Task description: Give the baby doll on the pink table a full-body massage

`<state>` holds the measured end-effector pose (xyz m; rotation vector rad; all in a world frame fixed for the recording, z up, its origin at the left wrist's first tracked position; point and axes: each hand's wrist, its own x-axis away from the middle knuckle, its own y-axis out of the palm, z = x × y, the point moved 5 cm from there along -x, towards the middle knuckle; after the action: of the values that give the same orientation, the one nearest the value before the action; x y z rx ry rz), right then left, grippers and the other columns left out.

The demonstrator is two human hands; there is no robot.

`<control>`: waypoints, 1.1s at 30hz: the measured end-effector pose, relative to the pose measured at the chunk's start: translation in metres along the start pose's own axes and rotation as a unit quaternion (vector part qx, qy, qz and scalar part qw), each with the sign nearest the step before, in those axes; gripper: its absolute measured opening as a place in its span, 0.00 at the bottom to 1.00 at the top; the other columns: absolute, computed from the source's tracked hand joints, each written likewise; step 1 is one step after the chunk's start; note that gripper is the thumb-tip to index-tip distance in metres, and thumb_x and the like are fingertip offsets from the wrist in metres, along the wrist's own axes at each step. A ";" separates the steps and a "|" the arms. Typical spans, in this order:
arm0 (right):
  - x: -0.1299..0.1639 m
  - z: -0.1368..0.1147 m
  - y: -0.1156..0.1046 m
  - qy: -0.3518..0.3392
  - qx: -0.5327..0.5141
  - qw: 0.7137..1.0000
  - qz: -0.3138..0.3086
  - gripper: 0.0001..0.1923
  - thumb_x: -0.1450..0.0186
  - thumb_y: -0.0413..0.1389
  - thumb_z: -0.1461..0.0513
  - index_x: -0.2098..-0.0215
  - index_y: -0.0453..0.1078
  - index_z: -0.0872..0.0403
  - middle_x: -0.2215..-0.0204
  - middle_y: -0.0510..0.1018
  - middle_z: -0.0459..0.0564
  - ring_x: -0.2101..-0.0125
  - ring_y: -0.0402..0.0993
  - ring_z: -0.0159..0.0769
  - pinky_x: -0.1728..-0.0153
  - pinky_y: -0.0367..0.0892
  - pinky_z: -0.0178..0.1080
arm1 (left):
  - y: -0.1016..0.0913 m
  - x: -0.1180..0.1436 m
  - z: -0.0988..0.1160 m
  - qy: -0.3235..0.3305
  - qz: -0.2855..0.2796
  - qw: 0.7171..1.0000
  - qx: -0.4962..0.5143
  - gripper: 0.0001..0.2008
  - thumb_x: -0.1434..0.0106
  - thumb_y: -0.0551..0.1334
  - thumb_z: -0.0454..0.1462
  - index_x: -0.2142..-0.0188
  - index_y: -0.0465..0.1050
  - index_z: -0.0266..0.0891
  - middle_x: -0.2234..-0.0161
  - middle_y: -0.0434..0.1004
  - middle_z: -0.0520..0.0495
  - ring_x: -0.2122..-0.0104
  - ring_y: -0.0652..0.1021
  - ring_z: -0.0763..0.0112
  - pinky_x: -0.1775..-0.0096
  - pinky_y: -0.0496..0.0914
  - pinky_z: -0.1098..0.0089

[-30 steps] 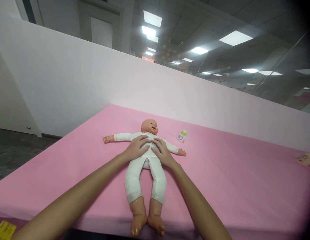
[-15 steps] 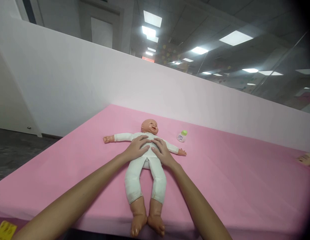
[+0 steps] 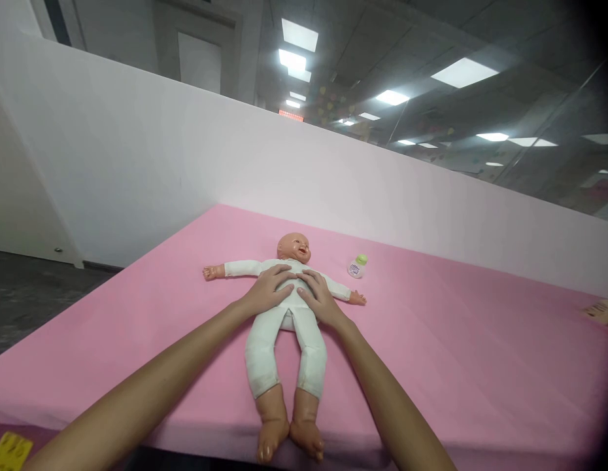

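Doll: a baby doll (image 3: 287,307) in a white suit lies face up on the pink bench (image 3: 446,353), directly under both hands. Its head lies beyond the fingertips, its arms are spread out to either side, and its legs run back toward the person between the two forearms.
Left hand: the left hand (image 3: 270,292) lies palm down on the doll's chest, fingers spread and flat. It presses or rests rather than grips, and nothing is closed inside it.
Right hand: the right hand (image 3: 320,298) lies palm down on the chest just beside the left hand, fingers loosely spread, fingertips almost meeting those of the left. It also holds nothing.
Feet: the doll's bare feet (image 3: 289,437) reach the near edge of the bench, well behind the hands.
Progress: the doll is laid out flat and both palms are placed on its torso. Judging from this, the contact is made, and the doll is neither lifted nor turned.
Bottle: a small bottle with a green cap (image 3: 357,265) stands beyond and to the right of the right hand, near the doll's outstretched arm, and is touched by neither hand.
Card: a yellow card (image 3: 8,451) shows at the near left corner, well apart from the left hand.
Wall: a pale partition (image 3: 196,163) rises behind the bench, beyond the doll's head.
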<state>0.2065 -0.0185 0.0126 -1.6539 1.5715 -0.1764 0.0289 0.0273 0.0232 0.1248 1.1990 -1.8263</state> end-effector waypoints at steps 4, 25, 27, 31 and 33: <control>0.000 -0.001 0.000 -0.001 0.000 1.000 -0.001 0.23 0.26 0.51 0.46 0.36 0.66 0.40 0.35 0.63 0.50 0.31 0.55 0.44 0.29 0.52 0.54 | 0.000 0.000 0.000 0.002 0.004 1.000 -0.001 0.19 0.28 0.57 0.44 0.41 0.75 0.49 0.38 0.68 0.43 0.38 0.69 0.53 0.34 0.62 0.48; 0.000 0.000 0.000 -0.002 0.002 1.000 -0.002 0.22 0.26 0.51 0.48 0.35 0.65 0.39 0.35 0.62 0.50 0.32 0.55 0.43 0.29 0.51 0.53 | 0.002 0.000 -0.004 0.008 0.004 1.000 -0.006 0.18 0.27 0.57 0.44 0.41 0.75 0.48 0.38 0.68 0.43 0.37 0.69 0.54 0.34 0.61 0.49; 0.000 0.001 0.000 -0.002 0.000 1.000 -0.001 0.22 0.26 0.51 0.48 0.36 0.66 0.40 0.35 0.63 0.50 0.32 0.55 0.43 0.29 0.52 0.53 | 0.002 0.000 -0.004 0.008 0.004 1.000 -0.008 0.18 0.27 0.57 0.44 0.41 0.75 0.47 0.38 0.68 0.43 0.37 0.69 0.53 0.34 0.61 0.49; 0.000 0.001 0.000 -0.002 -0.003 1.000 -0.001 0.22 0.26 0.51 0.47 0.36 0.66 0.40 0.35 0.63 0.50 0.32 0.55 0.43 0.29 0.51 0.53 | 0.002 0.000 -0.004 0.007 0.003 1.000 -0.006 0.18 0.27 0.57 0.44 0.42 0.75 0.48 0.38 0.68 0.43 0.37 0.69 0.53 0.34 0.61 0.48; 0.000 0.001 0.000 -0.002 -0.005 1.000 -0.001 0.22 0.26 0.51 0.47 0.36 0.66 0.40 0.35 0.63 0.50 0.32 0.55 0.44 0.29 0.52 0.53 | 0.002 0.000 -0.004 0.010 0.005 1.000 -0.006 0.18 0.27 0.57 0.44 0.41 0.75 0.48 0.38 0.68 0.43 0.37 0.69 0.53 0.34 0.62 0.48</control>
<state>0.2067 -0.0181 0.0118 -1.6630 1.5697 -0.1662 0.0292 0.0300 0.0199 0.1415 1.2202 -1.8139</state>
